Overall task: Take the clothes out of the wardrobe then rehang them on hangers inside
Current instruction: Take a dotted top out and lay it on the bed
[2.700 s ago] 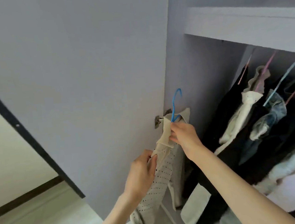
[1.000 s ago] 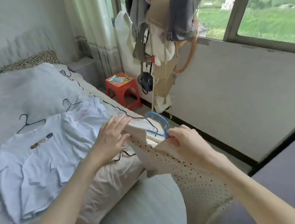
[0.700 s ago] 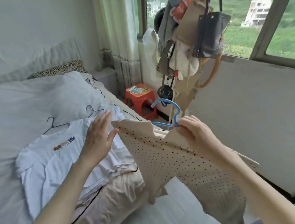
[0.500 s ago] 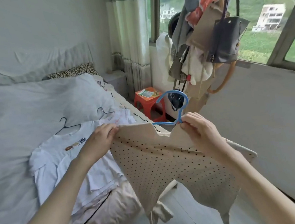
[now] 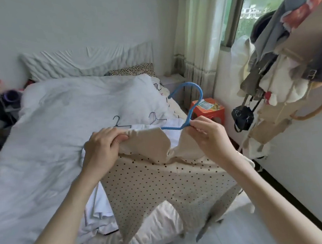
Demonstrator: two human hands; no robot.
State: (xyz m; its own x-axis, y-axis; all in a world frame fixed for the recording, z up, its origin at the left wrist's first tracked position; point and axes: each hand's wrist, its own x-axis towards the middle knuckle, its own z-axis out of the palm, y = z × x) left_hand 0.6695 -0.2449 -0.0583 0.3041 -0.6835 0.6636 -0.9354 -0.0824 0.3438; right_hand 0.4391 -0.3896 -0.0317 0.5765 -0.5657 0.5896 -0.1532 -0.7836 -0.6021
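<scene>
I hold a cream garment with dark dots point(image 5: 161, 184) spread out in the air over the bed's near edge. It hangs on a blue hanger point(image 5: 191, 107) whose hook rises above the collar. My left hand point(image 5: 102, 148) grips the garment's left shoulder. My right hand point(image 5: 208, 137) pinches the right shoulder together with the hanger's neck. Behind the garment, white shirts point(image 5: 97, 201) on black hangers point(image 5: 117, 121) lie flat on the bed. The wardrobe is out of view.
The bed point(image 5: 42, 151) with a pale duvet fills the left and centre. A red plastic stool point(image 5: 207, 110) stands beside it near the curtain point(image 5: 197, 33). A rack of bags and clothes point(image 5: 287, 68) hangs at right. Grey floor point(image 5: 243, 231) shows at the bottom right.
I turned from the wardrobe to the bed carrying the dotted garment. My left hand went from open beside it to gripping its left shoulder, and the garment is now spread wide.
</scene>
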